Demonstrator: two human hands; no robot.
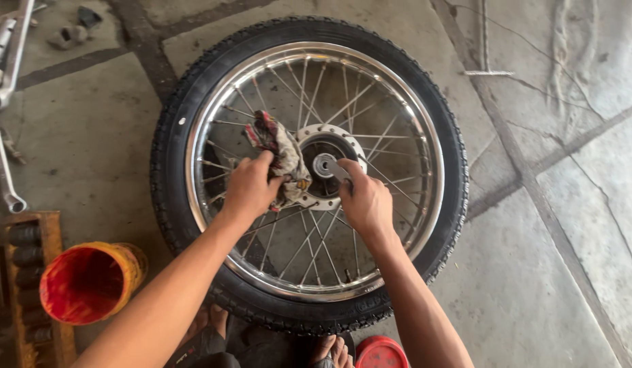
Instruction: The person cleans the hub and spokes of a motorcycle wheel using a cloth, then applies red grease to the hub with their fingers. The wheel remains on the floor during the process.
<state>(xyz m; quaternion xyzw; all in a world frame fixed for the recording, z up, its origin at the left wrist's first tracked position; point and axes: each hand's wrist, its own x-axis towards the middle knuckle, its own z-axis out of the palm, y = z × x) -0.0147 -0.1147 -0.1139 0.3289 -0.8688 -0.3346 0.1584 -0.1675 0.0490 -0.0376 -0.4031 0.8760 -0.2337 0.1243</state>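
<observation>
A spoked motorcycle wheel [309,174] lies flat on the concrete floor [547,238], its black tyre [167,170] ringing a bright chrome rim [193,146]; the left hand [250,187] is closed in a fist on a stained, crumpled rag [278,146], pressing it against the left side of the hub [324,165], while the right hand [365,199] pinches a small flat metal piece [340,170] between thumb and fingertips and sets it at the hub's centre opening; whether that piece is a tool or a part is too small to tell. To do this well, the rag seems best kept bunched and firm so the left grip steadies the hub and stays clear of the spokes [391,146], and the right grip should likely hold the piece level over the bore and work it with small, controlled turns of the wrist, since a slip could scrape the hub face or catch a finger on a spoke. The hub sits between the two hands, touching both the rag and the metal piece; the rag lies just left of it, draped over the inner spokes. To the left on the floor stand a red-lined yellow bucket [91,281] and a wooden rack of sockets [31,272], with long wrenches [4,95] well apart at the upper left; a red lid [378,353] shows near the person's bare foot [333,351].
</observation>
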